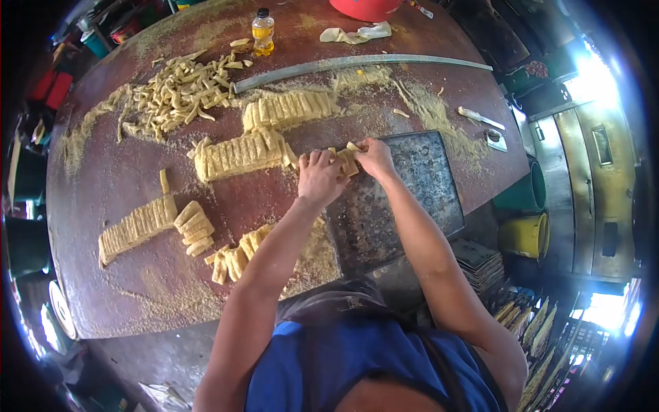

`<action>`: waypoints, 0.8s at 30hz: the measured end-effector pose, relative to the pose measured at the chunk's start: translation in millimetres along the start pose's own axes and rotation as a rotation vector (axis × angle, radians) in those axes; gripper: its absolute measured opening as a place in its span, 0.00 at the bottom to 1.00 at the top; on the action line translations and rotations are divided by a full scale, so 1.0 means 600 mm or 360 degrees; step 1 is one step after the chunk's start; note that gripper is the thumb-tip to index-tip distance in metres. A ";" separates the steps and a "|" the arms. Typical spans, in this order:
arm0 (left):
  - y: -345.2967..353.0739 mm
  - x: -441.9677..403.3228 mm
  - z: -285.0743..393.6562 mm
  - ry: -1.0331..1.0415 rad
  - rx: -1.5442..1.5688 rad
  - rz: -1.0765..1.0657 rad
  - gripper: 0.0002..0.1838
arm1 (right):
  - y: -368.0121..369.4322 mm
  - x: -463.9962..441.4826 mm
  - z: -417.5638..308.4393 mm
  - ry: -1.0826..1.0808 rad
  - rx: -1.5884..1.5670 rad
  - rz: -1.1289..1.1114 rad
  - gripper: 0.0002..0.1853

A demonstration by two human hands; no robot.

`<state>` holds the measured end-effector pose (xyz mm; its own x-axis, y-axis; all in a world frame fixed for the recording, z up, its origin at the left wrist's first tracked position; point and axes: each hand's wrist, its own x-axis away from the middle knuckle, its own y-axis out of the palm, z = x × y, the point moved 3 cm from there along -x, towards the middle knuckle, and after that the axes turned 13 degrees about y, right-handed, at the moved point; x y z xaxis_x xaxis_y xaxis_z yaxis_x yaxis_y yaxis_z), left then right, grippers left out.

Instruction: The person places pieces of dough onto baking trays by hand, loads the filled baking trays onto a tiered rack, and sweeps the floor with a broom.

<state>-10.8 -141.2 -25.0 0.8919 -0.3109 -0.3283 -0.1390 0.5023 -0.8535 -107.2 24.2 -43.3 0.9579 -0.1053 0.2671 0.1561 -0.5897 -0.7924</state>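
Observation:
My left hand (321, 180) is curled, palm down, round several crumb-coated dough pieces (347, 163) at the tray's left edge. Pinched between the fingertips of my right hand (375, 160) is the end of one pale dough strip (353, 146). Both hands are close together over the upper left corner of a dark, worn baking tray (419, 185). Just left of them lies a row of coated dough slices (237, 156), with a second row (288, 110) behind it. My left forearm partly covers another group of slices (237, 257).
A heap of dough strips (182, 93) lies at the back left. Beside it are a long metal bar (364, 60) and a bottle of yellow liquid (263, 33). A knife (480, 118) and scraper (495, 141) lie right. More slices (137, 226) sit left. Crumbs cover the table (226, 199).

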 end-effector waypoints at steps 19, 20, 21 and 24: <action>-0.064 -0.134 0.013 -0.0823 0.0139 -0.0703 0.20 | -0.064 0.002 0.026 -0.0352 0.0203 -0.0180 0.12; -0.054 -0.132 0.008 -0.0810 0.0120 -0.0698 0.20 | -0.068 0.001 0.023 -0.0356 0.0186 -0.0165 0.12; -0.036 -0.125 -0.003 -0.0632 -0.0078 -0.0533 0.22 | -0.072 0.005 0.018 -0.0378 0.0144 -0.0120 0.13; -0.022 -0.092 -0.013 -0.0541 -0.0114 -0.0407 0.29 | -0.069 0.024 -0.004 -0.0375 0.0075 -0.0044 0.14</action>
<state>-61.8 -137.0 1.1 0.9909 -0.1288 0.0395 0.0864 0.3825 -0.9199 -100.5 45.1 -5.5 0.9820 0.1037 0.1580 0.1889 -0.5513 -0.8126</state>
